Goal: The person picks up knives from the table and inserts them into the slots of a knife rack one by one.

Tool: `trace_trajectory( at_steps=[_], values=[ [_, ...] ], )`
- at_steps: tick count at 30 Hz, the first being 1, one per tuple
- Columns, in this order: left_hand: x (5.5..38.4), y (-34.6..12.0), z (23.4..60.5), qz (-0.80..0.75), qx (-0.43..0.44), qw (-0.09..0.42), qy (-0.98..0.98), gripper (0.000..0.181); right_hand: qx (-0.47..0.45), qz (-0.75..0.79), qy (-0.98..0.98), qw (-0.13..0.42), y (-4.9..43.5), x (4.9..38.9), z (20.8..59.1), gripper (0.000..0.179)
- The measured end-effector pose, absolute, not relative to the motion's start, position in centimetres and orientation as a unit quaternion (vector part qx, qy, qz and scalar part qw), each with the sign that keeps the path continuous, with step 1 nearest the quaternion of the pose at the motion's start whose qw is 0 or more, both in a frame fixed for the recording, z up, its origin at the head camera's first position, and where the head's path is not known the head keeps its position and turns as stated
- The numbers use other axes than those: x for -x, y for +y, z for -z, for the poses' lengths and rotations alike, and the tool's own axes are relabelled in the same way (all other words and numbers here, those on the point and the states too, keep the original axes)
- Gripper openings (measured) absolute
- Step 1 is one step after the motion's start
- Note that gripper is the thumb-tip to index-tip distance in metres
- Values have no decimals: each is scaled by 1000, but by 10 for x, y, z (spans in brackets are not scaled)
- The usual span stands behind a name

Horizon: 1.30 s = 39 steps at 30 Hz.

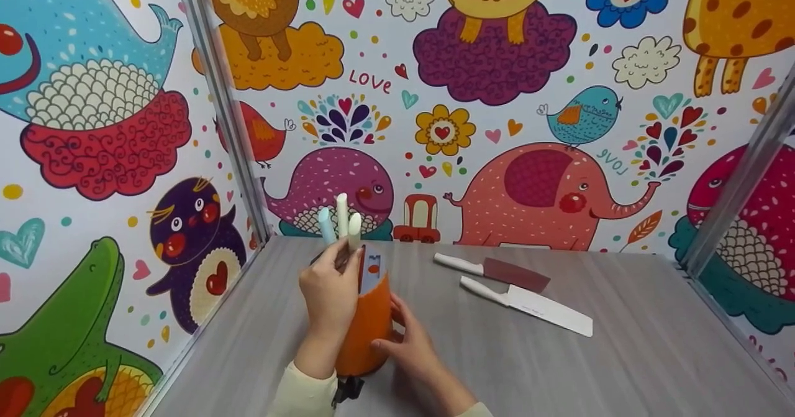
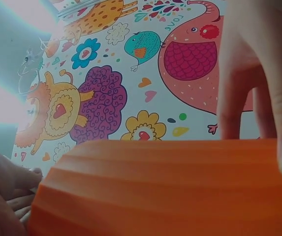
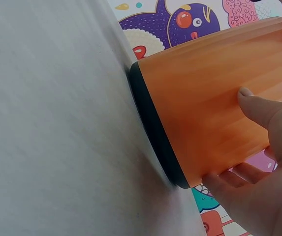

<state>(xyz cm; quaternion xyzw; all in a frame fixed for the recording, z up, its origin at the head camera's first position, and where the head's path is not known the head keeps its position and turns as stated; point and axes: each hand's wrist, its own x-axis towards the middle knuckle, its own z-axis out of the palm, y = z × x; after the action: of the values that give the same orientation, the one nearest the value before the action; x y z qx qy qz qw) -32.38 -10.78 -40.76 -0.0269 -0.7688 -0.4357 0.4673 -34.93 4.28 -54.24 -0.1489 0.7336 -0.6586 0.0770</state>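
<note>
An orange knife block [image 1: 363, 336] with a ribbed side and a dark base [image 3: 153, 128] stands upright on the grey table. My right hand [image 1: 413, 345] holds its right side, thumb [image 3: 254, 103] on the near face and fingers [image 3: 241, 177] round the far side. At the block's top, my left hand [image 1: 332, 289] pinches a knife by its pale green handle [image 1: 354, 227]; its blade is hidden. A white handle [image 1: 342, 209] and a light blue handle [image 1: 325, 224] rise beside it. A grey-blue peeler-like tool [image 1: 374, 265] with an orange spot shows inside the rim.
Right of the block, a cleaver with a dark red blade [image 1: 518, 274] and a white cleaver [image 1: 546, 311] lie flat on the table [image 1: 528, 373]. Cartoon-printed walls [image 1: 397, 125] with metal corner posts [image 1: 227, 103] enclose the back and sides.
</note>
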Motion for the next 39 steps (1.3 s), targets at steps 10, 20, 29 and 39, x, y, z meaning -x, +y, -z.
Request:
trace_trajectory(
  at_steps=[10,20,29,39],
  values=[
    [327,-114,415,446,65,496,-742,29,174,645,741,65,47,351,545,94],
    [327,-141,447,416,143,613,-656,43,138,641,750,82,45,352,543,93],
    [339,-172,509,585,143,379,-702,118,119,639,755,88,44,353,541,93],
    [346,-184,532,650,131,279,-695,104,121,646,749,86,43,351,543,91]
  ],
)
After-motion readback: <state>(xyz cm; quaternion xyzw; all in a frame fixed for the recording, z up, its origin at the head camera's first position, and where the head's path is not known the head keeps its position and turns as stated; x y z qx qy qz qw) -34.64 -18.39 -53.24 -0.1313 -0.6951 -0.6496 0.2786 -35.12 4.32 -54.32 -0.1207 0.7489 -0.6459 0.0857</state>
